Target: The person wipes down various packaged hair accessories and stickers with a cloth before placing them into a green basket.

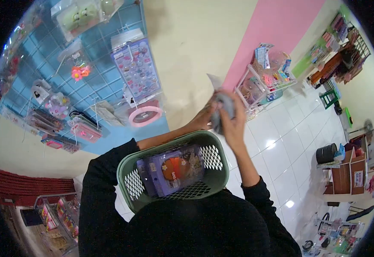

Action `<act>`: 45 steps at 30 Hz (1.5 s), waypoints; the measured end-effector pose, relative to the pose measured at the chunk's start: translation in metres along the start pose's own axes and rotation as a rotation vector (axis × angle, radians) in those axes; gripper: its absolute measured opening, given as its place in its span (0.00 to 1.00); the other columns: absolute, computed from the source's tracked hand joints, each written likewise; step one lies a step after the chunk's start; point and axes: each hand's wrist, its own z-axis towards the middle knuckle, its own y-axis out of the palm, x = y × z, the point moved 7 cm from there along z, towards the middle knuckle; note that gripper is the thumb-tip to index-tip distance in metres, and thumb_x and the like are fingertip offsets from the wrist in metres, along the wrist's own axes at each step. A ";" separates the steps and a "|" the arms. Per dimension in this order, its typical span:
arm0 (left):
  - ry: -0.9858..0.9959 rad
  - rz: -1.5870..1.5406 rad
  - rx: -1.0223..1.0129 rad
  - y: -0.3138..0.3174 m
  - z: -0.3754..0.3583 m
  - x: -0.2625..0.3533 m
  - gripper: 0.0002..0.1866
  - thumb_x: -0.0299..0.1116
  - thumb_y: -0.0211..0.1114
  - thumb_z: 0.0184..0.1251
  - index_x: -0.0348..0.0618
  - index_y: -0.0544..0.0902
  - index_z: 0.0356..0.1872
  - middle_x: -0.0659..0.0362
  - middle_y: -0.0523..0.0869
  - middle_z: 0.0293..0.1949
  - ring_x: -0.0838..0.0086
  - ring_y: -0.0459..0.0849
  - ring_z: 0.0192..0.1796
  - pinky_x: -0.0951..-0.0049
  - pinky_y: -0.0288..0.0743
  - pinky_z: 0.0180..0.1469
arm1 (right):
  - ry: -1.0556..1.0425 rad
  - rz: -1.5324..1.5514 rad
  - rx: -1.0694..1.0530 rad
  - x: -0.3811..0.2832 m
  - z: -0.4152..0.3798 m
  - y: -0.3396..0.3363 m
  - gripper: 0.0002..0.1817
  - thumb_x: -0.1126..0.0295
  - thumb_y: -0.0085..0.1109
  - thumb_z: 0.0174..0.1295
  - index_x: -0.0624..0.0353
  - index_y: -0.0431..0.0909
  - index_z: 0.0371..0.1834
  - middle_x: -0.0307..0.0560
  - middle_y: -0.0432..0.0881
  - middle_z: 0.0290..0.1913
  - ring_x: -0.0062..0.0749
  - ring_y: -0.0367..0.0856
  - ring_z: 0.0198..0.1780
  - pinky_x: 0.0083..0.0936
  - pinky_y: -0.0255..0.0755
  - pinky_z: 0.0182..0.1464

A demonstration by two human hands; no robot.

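Observation:
Both my hands are raised together beyond the green basket. My right hand (234,120) is closed round a blurred grey item (223,113). At its left side, my left hand (205,116) touches the same item, its fingers smeared by motion. A pale slip (214,81) sticks up above them. Under my left forearm hangs the green basket (129,188), close against my body. Purple packages (167,173) lie inside it, one with an orange and brown round picture, beside a clear packet (192,165).
A blue wire grid (103,64) at the left holds hanging packets and a pink-rimmed round item (145,116). A white rack (260,83) with small goods stands beyond my hands. At the right are a wooden desk (345,173) and a black bin (326,153).

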 end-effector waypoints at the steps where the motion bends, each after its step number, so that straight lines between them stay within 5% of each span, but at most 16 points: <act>1: 0.004 -0.116 -0.035 0.001 0.001 -0.002 0.31 0.54 0.45 0.52 0.48 0.53 0.53 0.50 0.68 0.44 0.65 0.69 0.44 0.67 0.64 0.45 | 0.062 0.251 -0.115 0.010 -0.005 0.017 0.16 0.80 0.44 0.46 0.61 0.65 0.42 0.46 0.71 0.40 0.30 0.67 0.44 0.21 0.57 0.48; 6: 0.036 -0.689 -0.194 -0.010 0.002 0.011 0.26 0.52 0.45 0.53 0.41 0.64 0.45 0.54 0.74 0.34 0.71 0.74 0.37 0.73 0.68 0.40 | 0.676 1.214 -0.160 0.056 -0.025 0.033 0.16 0.71 0.46 0.51 0.64 0.62 0.43 0.48 0.69 0.43 0.29 0.67 0.44 0.23 0.58 0.48; 7: 0.116 -0.170 -0.030 -0.019 -0.003 0.026 0.18 0.45 0.48 0.55 0.37 0.71 0.34 0.60 0.76 0.26 0.78 0.74 0.29 0.79 0.69 0.34 | 0.913 1.534 -0.162 0.060 -0.036 0.042 0.16 0.70 0.46 0.51 0.64 0.61 0.43 0.49 0.70 0.43 0.29 0.68 0.44 0.24 0.59 0.48; 8: 0.116 -0.169 -0.034 -0.021 -0.005 0.025 0.18 0.45 0.48 0.55 0.37 0.71 0.34 0.60 0.76 0.26 0.78 0.74 0.29 0.79 0.69 0.34 | 0.910 1.534 -0.159 0.060 -0.039 0.045 0.16 0.70 0.46 0.51 0.64 0.61 0.43 0.49 0.70 0.43 0.29 0.68 0.44 0.24 0.59 0.48; 10: 0.140 -0.127 0.169 -0.030 -0.007 0.022 0.13 0.37 0.51 0.55 0.38 0.70 0.36 0.61 0.75 0.27 0.81 0.73 0.29 0.80 0.69 0.30 | 0.629 1.050 0.144 0.072 -0.029 0.016 0.16 0.70 0.46 0.51 0.62 0.62 0.43 0.50 0.70 0.43 0.31 0.69 0.44 0.26 0.60 0.49; 11: 0.135 -0.083 0.174 -0.029 -0.008 0.020 0.11 0.29 0.52 0.53 0.38 0.69 0.38 0.61 0.75 0.30 0.81 0.72 0.32 0.80 0.69 0.33 | 0.624 1.050 0.140 0.074 -0.025 0.019 0.16 0.70 0.46 0.51 0.62 0.62 0.43 0.50 0.70 0.43 0.31 0.69 0.44 0.26 0.60 0.49; 13: 0.285 -0.009 0.106 -0.021 -0.005 0.027 0.12 0.27 0.52 0.52 0.38 0.67 0.40 0.61 0.74 0.32 0.80 0.72 0.35 0.80 0.68 0.35 | 0.186 0.225 0.144 0.051 -0.007 0.010 0.12 0.76 0.45 0.49 0.62 0.66 0.39 0.50 0.68 0.45 0.33 0.68 0.45 0.33 0.54 0.53; 16: 0.408 0.109 -0.022 -0.010 -0.012 0.033 0.17 0.19 0.47 0.49 0.37 0.64 0.43 0.60 0.71 0.39 0.78 0.69 0.41 0.79 0.64 0.43 | -0.164 -0.114 -0.082 0.019 -0.001 0.032 0.11 0.78 0.45 0.47 0.62 0.68 0.36 0.55 0.67 0.45 0.34 0.67 0.47 0.34 0.47 0.56; 21: 0.218 0.077 0.063 -0.023 -0.001 0.010 0.22 0.15 0.45 0.45 0.37 0.61 0.47 0.58 0.69 0.42 0.75 0.68 0.44 0.77 0.60 0.47 | 0.223 0.093 -0.032 0.077 0.022 0.029 0.20 0.72 0.48 0.45 0.59 0.64 0.45 0.50 0.71 0.42 0.45 0.64 0.50 0.38 0.40 0.57; 28: 0.392 0.422 -0.040 -0.013 -0.008 0.019 0.22 0.19 0.49 0.50 0.40 0.58 0.49 0.59 0.67 0.45 0.74 0.66 0.48 0.75 0.61 0.50 | -0.191 -0.190 -0.185 0.033 0.018 0.048 0.18 0.75 0.47 0.47 0.63 0.65 0.45 0.53 0.69 0.44 0.37 0.64 0.51 0.32 0.47 0.56; 30: 0.197 -0.025 0.010 -0.021 -0.004 0.006 0.24 0.19 0.51 0.49 0.40 0.57 0.50 0.59 0.66 0.47 0.75 0.64 0.50 0.74 0.58 0.51 | 0.037 -0.097 -0.148 0.051 0.026 0.038 0.18 0.75 0.47 0.46 0.63 0.65 0.44 0.52 0.69 0.45 0.38 0.63 0.51 0.32 0.47 0.55; 32: 0.253 0.055 0.021 -0.022 -0.003 0.008 0.24 0.18 0.49 0.48 0.38 0.57 0.50 0.58 0.66 0.46 0.74 0.64 0.49 0.75 0.58 0.51 | 0.270 0.001 -0.113 0.067 0.022 0.035 0.18 0.75 0.48 0.46 0.63 0.65 0.44 0.52 0.68 0.45 0.38 0.63 0.52 0.32 0.48 0.55; 35: 0.311 0.106 0.022 -0.017 -0.009 0.021 0.24 0.17 0.48 0.47 0.36 0.57 0.50 0.56 0.66 0.45 0.74 0.64 0.49 0.77 0.58 0.50 | 0.126 -0.046 -0.057 0.055 0.007 0.033 0.17 0.74 0.48 0.47 0.66 0.66 0.43 0.54 0.68 0.46 0.37 0.63 0.52 0.29 0.51 0.54; 37: 0.304 0.076 0.009 -0.015 -0.014 0.024 0.25 0.17 0.47 0.46 0.37 0.56 0.50 0.56 0.66 0.45 0.74 0.64 0.48 0.78 0.57 0.50 | -0.113 -0.125 -0.143 0.033 -0.007 0.038 0.16 0.72 0.45 0.49 0.63 0.66 0.43 0.55 0.63 0.50 0.41 0.58 0.54 0.38 0.37 0.58; 43: 0.168 0.162 -0.022 -0.011 -0.004 0.008 0.28 0.17 0.49 0.44 0.37 0.55 0.51 0.56 0.65 0.46 0.75 0.64 0.49 0.80 0.56 0.50 | 0.199 0.064 0.034 0.077 -0.006 0.019 0.19 0.78 0.47 0.43 0.58 0.67 0.43 0.49 0.61 0.52 0.38 0.54 0.57 0.37 0.38 0.58; 45: 0.448 0.211 -0.030 -0.012 -0.008 0.021 0.27 0.18 0.50 0.45 0.39 0.55 0.51 0.57 0.67 0.44 0.76 0.66 0.46 0.80 0.59 0.47 | 0.044 0.009 -0.050 0.057 -0.013 0.023 0.19 0.79 0.46 0.42 0.60 0.66 0.43 0.50 0.61 0.52 0.38 0.54 0.57 0.36 0.38 0.58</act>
